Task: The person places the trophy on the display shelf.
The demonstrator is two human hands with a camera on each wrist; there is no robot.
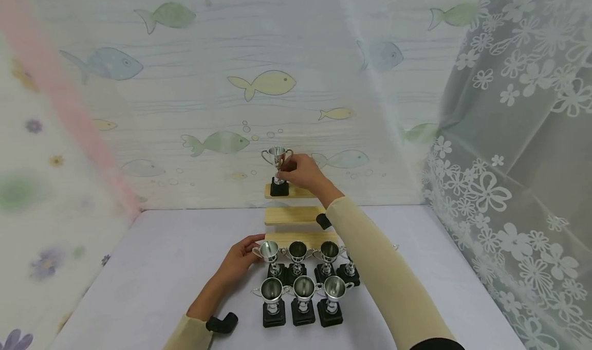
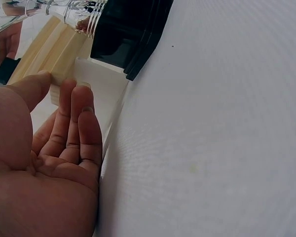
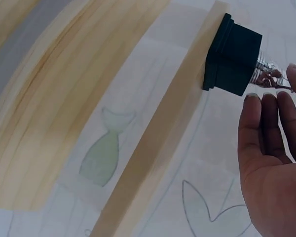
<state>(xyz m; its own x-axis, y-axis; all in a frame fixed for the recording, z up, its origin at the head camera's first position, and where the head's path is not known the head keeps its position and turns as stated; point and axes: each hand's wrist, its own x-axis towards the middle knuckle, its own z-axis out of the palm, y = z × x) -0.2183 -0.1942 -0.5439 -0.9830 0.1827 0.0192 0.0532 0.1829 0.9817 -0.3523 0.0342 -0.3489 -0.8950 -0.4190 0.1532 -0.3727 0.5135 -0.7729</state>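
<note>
A silver trophy cup (image 1: 277, 157) stands upright at the left end of the top wooden shelf (image 1: 301, 192). Its black base (image 3: 233, 55) meets that board in the right wrist view. My right hand (image 1: 302, 172) pinches the trophy's stem between thumb and fingers. Lower down, my left hand (image 1: 238, 260) is at the left end of the lowest wooden shelf (image 1: 300, 238). In the left wrist view, its thumb lies on the board (image 2: 49, 49) and its fingertips are against the end, pinching it. Right beside that hand is another silver trophy cup (image 1: 270, 252).
Several more trophies stand in two rows before the shelves, including a front trophy (image 1: 303, 290); my right sleeve (image 1: 388, 268) partly covers the back row's right end. A middle shelf (image 1: 293, 215) lies between the others. White cloth (image 1: 152, 268) covers the table; a fish-print curtain (image 1: 300, 41) hangs behind.
</note>
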